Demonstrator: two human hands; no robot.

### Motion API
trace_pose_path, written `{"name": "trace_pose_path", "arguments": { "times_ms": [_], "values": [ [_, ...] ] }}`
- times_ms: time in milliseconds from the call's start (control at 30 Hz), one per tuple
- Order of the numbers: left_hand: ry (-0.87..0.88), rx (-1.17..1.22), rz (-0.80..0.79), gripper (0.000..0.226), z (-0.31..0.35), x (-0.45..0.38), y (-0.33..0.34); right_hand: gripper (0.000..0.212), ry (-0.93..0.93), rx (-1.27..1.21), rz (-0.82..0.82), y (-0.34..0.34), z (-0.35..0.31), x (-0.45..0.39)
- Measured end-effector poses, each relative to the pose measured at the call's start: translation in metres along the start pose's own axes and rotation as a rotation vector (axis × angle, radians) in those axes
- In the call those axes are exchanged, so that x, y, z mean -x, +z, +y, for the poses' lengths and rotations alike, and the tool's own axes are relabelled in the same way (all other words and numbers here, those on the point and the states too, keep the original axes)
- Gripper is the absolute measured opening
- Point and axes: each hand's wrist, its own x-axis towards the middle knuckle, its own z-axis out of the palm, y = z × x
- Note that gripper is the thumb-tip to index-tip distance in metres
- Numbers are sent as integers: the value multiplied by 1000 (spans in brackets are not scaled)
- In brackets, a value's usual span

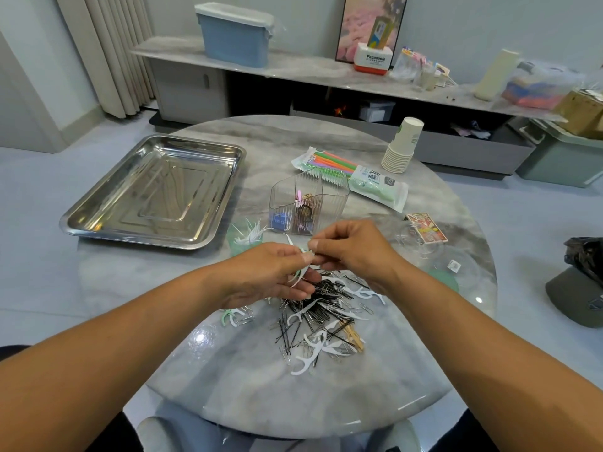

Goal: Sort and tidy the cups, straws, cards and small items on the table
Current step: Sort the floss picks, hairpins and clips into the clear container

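Left hand [277, 272] grips a bunch of floss picks [301, 272], likely gathering them; right hand [352, 252] pinches one beside it, above the mixed pile [319, 318] on the worktop [228, 370].

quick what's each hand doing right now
Left hand: grips several white plastic floss picks.
Right hand: fingertips pinch something small at the same bunch; exactly what cannot be told.

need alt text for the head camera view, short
Two hands, left and right, pinch white floss picks above a mixed pile of hairpins on a round marble table. Behind sit a steel tray, clear organiser, straws and stacked paper cups.
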Motion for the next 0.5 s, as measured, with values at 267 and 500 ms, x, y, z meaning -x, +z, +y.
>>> {"name": "trace_pose_path", "arguments": {
  "times_ms": [267, 500],
  "values": [
    [-71, 14, 121, 24, -1, -2, -5, 19, 213, 1060, -126, -51, 1, -1],
    [-121, 122, 117, 23, -1, -8, -8, 27, 273, 1180, -146, -61, 20, 5]
  ]
}}
